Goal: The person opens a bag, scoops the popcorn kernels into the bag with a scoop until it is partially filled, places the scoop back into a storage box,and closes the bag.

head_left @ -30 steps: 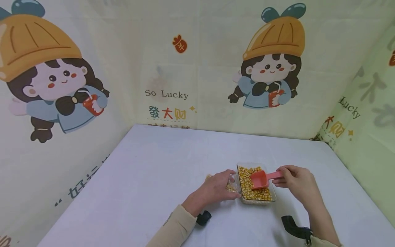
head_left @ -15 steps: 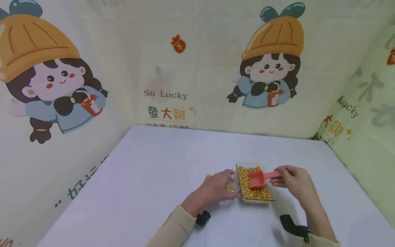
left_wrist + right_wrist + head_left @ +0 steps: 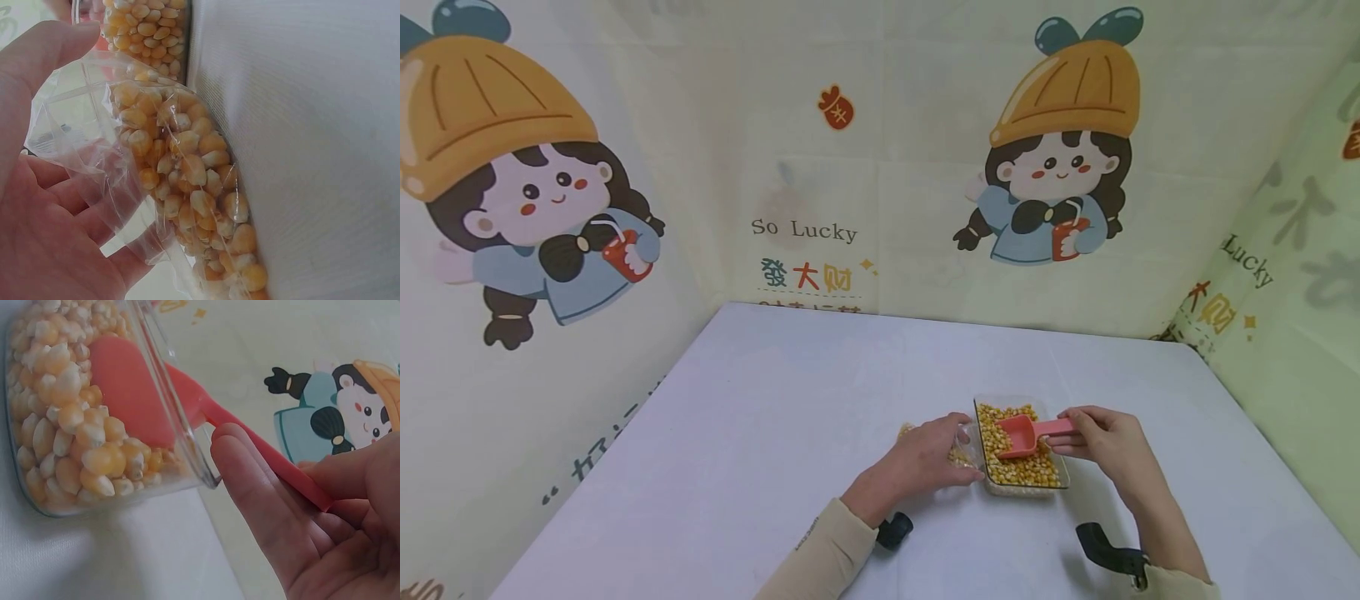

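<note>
My left hand [image 3: 925, 454] holds a clear plastic bag [image 3: 187, 169] of corn kernels, which lies on the table just left of a clear rectangular container [image 3: 119, 499]. The thumb lies near the bag's mouth while the fingers reach along its other side. Yellow corn kernels [image 3: 1033, 475] nearly fill the container. With thumb and fingers my right hand [image 3: 1120, 442] pinches the handle of a pink scoop [image 3: 1021, 436], coming from the right over the rim. In the right wrist view the scoop's blade is partly sunk among the kernels; its inside is hidden there.
A white table [image 3: 820, 375] spreads around the container. Cloth walls [image 3: 917, 167] with printed cartoon figures stand at the back and both sides. Black wrist mounts [image 3: 1108, 550] stick out beneath the forearms.
My right hand has moved left with the scoop, bringing the blade further across the kernels toward the container's left side. The left hand and the bag have stayed in place.
</note>
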`<state>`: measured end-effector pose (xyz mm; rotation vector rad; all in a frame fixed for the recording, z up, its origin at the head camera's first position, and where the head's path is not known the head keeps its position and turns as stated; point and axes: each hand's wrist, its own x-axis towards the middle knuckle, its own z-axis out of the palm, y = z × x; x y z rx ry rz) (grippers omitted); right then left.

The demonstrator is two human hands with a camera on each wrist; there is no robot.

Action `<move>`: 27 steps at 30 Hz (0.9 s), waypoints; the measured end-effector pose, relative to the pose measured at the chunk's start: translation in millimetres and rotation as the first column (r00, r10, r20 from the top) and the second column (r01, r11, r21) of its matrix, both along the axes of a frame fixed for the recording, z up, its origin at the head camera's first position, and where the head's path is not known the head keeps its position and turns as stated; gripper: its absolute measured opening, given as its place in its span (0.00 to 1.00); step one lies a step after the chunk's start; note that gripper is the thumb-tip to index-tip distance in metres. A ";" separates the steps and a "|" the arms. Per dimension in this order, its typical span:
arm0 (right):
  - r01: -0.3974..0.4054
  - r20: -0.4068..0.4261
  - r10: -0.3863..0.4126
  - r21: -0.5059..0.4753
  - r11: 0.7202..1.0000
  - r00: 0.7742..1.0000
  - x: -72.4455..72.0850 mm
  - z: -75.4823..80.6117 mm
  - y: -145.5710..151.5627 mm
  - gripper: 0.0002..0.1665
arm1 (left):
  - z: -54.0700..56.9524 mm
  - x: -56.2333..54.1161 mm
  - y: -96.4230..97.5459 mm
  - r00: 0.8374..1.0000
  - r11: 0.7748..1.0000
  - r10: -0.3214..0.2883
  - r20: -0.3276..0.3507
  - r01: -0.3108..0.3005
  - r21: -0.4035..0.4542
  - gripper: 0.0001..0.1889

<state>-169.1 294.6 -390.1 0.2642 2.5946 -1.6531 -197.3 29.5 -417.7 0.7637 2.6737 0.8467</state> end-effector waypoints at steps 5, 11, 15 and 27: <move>-0.013 0.006 0.013 -0.025 1.000 1.000 -0.1 -1.3 2.6 0.29 | 0.9 1.0 -0.4 1.000 1.000 0.009 0.013 -0.009 -0.002 0.40; -0.019 0.003 0.019 -0.054 0.998 1.000 -0.4 -2.8 6.0 0.30 | 1.9 1.8 -0.8 1.000 1.000 0.007 0.021 -0.007 0.004 0.39; -0.010 0.004 0.010 -0.066 0.998 1.000 -0.6 -4.5 9.2 0.31 | 1.8 2.0 -0.7 1.000 1.000 0.004 0.018 -0.004 0.003 0.39; -0.010 0.020 0.012 -0.126 0.992 1.000 -0.9 -7.6 15.6 0.33 | 1.1 1.4 -0.5 1.000 1.000 0.001 0.001 -0.001 0.003 0.38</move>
